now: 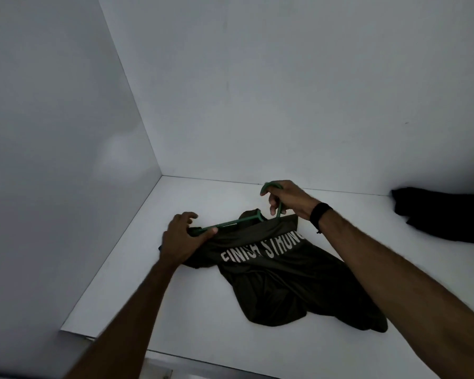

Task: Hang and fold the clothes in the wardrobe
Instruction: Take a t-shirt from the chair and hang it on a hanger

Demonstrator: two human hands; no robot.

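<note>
A dark olive T-shirt [279, 280] with white lettering lies crumpled on the white wardrobe shelf [137, 283]. A green plastic hanger [230, 222] sits at its collar, one arm bared and the other hidden under the cloth. My left hand [185, 236] grips the shirt's left shoulder together with the end of the hanger's arm. My right hand [287, 198] holds the hanger's hook just above the collar, fingers curled round it. A black band is on my right wrist.
A black garment [443, 214] lies bunched at the shelf's right side, near the back wall. White wardrobe walls [66, 160] close in the left and the back. The shelf's front edge runs across the bottom of the view.
</note>
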